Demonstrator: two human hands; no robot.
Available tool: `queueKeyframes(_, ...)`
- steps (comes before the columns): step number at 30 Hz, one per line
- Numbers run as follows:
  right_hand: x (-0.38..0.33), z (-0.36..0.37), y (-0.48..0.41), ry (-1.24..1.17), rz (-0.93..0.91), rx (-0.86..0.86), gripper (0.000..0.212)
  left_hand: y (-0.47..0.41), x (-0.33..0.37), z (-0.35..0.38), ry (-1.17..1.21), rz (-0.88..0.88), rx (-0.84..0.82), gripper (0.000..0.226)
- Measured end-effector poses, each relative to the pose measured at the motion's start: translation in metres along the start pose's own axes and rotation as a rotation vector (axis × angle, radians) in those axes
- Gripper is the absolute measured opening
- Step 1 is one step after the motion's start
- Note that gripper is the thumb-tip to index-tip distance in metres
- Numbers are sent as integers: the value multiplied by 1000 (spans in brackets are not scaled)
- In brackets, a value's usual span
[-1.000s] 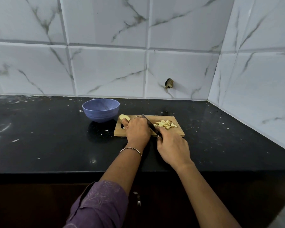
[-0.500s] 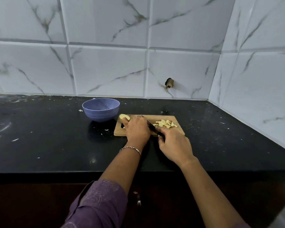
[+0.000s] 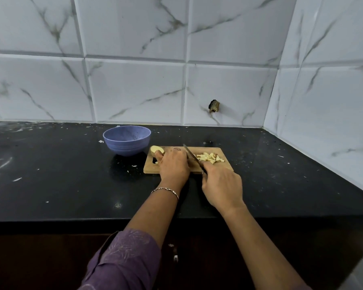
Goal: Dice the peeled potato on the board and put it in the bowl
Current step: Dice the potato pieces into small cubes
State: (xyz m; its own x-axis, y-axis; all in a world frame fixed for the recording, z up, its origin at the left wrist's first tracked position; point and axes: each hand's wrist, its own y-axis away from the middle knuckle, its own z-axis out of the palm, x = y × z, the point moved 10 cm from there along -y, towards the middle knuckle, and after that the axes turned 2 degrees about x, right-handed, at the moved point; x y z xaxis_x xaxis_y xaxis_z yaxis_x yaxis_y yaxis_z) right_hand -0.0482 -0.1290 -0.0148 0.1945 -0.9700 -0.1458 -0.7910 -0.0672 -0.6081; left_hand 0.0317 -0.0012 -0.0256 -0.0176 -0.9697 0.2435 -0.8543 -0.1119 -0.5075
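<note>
The left hand clamps the potato, hiding most of it on the board; the right hand grips the knife, blade between both hands. Diced pieces lie beyond the right hand, and the bowl sits beyond and left of the left hand.

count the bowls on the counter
1. The blue bowl stands on the black counter, just left of the wooden cutting board and nearer the wall. Nothing suggests a hidden one.

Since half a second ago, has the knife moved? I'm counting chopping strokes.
Yes. The knife has lifted; its tip now reaches the far edge of the cutting board.
</note>
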Motion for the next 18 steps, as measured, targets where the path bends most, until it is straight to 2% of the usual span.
queueKeyframes(3, 6, -4, -1, -39, 51, 27, 34, 1, -1, -3, 15, -4, 7, 18)
queueKeyframes(8, 10, -8, 2, -87, 81, 37, 40, 9, -16, -17, 110, -106, 54, 15)
queueKeyframes(18, 1, -19, 14, -171, -22, -4, 35, 32, -48, -35, 274, -284, 120, 24)
